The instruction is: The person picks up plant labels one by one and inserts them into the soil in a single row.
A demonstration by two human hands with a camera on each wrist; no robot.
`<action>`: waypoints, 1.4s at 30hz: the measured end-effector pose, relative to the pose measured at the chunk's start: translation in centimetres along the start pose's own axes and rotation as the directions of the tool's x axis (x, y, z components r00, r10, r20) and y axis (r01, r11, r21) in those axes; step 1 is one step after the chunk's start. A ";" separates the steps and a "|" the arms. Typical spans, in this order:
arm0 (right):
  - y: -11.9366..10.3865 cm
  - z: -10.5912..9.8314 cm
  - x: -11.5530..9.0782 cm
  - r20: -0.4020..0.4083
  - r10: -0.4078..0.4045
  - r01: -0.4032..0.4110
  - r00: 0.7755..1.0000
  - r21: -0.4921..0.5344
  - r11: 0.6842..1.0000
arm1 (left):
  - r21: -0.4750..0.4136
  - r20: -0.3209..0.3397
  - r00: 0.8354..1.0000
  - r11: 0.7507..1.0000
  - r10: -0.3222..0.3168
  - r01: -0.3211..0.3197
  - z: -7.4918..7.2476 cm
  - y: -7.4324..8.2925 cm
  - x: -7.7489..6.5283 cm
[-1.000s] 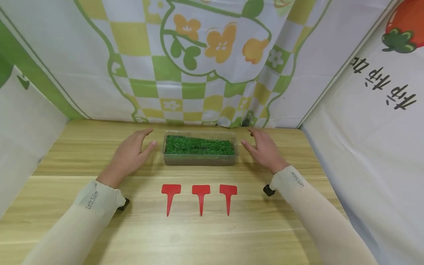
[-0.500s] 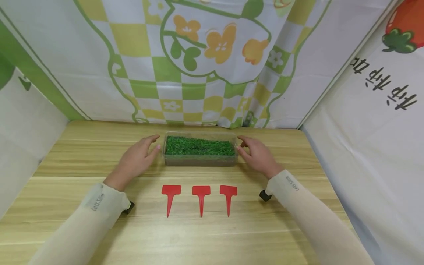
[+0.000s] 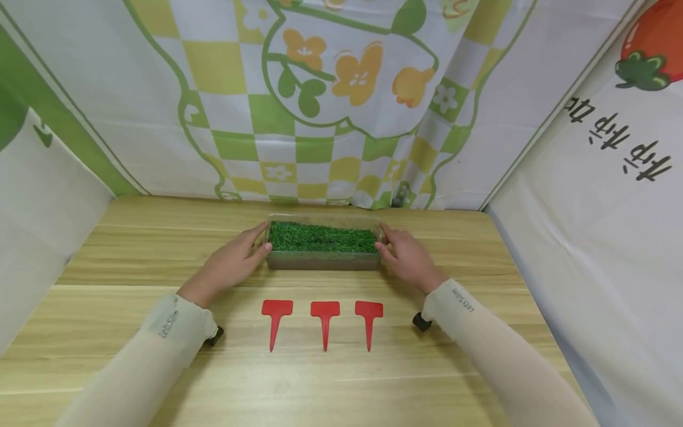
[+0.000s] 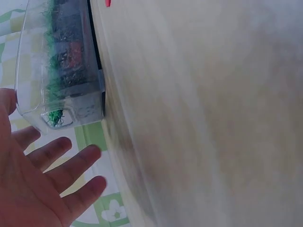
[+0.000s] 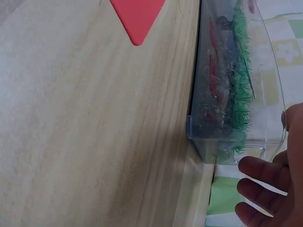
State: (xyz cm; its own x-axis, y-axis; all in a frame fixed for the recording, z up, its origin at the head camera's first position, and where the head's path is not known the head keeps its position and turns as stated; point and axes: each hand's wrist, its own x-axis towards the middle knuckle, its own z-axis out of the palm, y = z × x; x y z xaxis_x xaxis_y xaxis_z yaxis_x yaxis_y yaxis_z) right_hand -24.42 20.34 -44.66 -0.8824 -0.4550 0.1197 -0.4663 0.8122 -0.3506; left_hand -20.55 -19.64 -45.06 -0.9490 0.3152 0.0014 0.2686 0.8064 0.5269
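A clear rectangular plastic box (image 3: 323, 261) stands near the back of the table with green artificial grass (image 3: 320, 238) inside over a dark layer. My left hand (image 3: 232, 265) is at its left end, thumb and fingertips by the rim. In the left wrist view the other fingers of that hand (image 4: 57, 175) spread straight beside the end wall. At the right end, my right hand (image 3: 408, 259) has its thumb on the rim, its straight fingers near the end wall. Three red T-shaped plant labels (image 3: 325, 308) lie in a row before the box, points towards me.
Behind the wooden table (image 3: 320, 391) hangs a checked, flowered cloth (image 3: 299, 148). White fabric panels (image 3: 597, 237) close off both sides. Dark wrist cameras (image 3: 421, 321) sit under the sleeves.
Both hands have moved inward from either side until they reach the two ends of the box. The box and the red labels have stayed in place.
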 end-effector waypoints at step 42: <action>-0.5 0.9 -1.7 -0.007 0.028 -0.028 1.000 0.027 0.999 | 0.074 0.024 1.000 0.997 -0.010 0.008 0.1 0.5 -1.5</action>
State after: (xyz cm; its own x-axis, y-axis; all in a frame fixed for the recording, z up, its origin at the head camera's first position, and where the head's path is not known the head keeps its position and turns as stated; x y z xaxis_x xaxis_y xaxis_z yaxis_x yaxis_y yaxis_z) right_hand -22.67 20.37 -45.56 -0.8955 -0.4295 0.1167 -0.4399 0.8141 -0.3790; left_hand -18.96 -19.67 -44.90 -0.9475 0.3190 -0.0245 0.2721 0.8437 0.4627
